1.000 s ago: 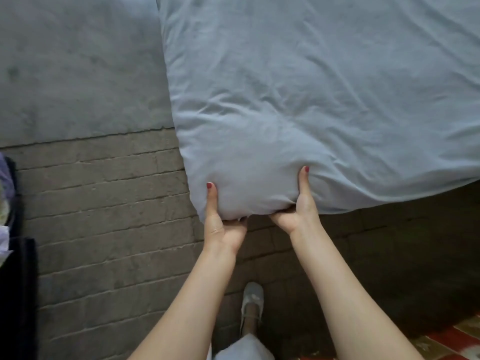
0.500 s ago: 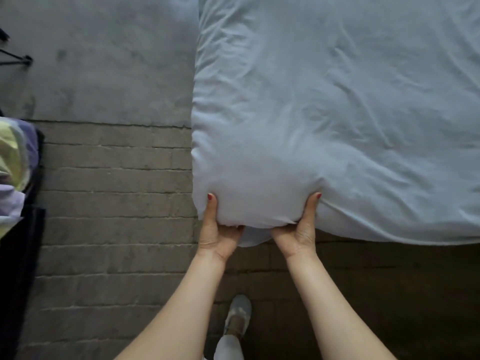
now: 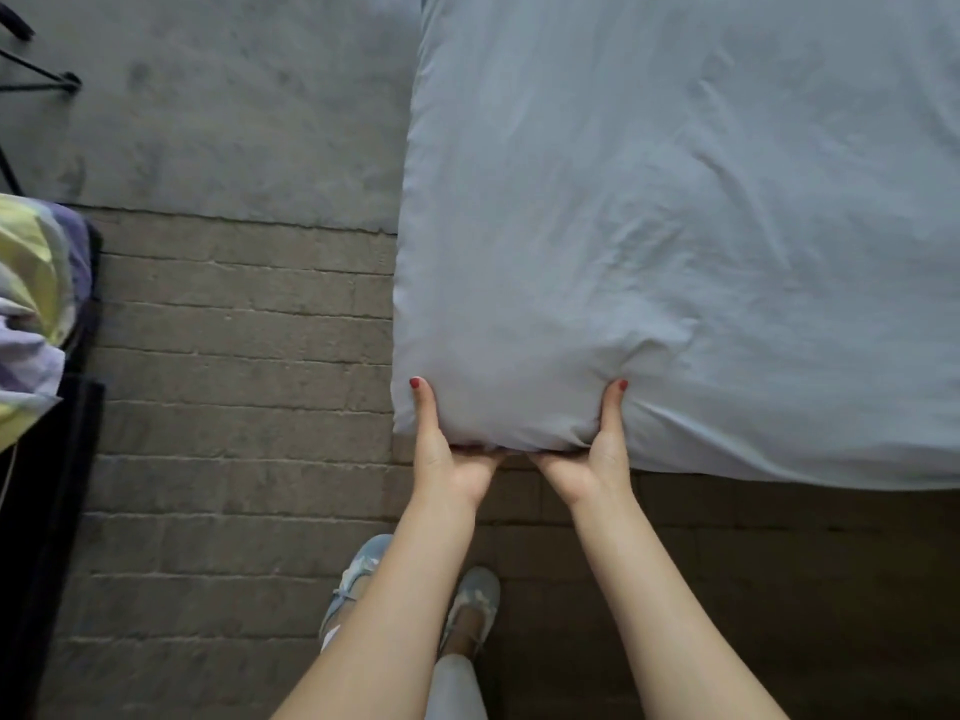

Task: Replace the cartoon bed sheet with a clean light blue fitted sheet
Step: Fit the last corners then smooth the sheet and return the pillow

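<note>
At the near-left corner of the bed, we find both hands clamped on the sheet (image 3: 675,226): the left hand (image 3: 449,462) at about 7 o'clock of the corner, the right hand (image 3: 589,459) at about 5 o'clock, each with thumb up on the top face and fingers curled out of sight beneath the edge. Against the pictures half a second and a second earlier, the loose flap that hung below the corner between the hands is gone and the corner reads squarer, so we judge the elastic to be seating under the mattress here. The sheet covers the whole visible top; its left edge runs 6 to 12 o'clock, its near edge towards 3 o'clock. We cannot tell its long axis, since the bed is cropped. A patterned bundle (image 3: 31,314), possibly the old sheet, lies at 9 o'clock.
</note>
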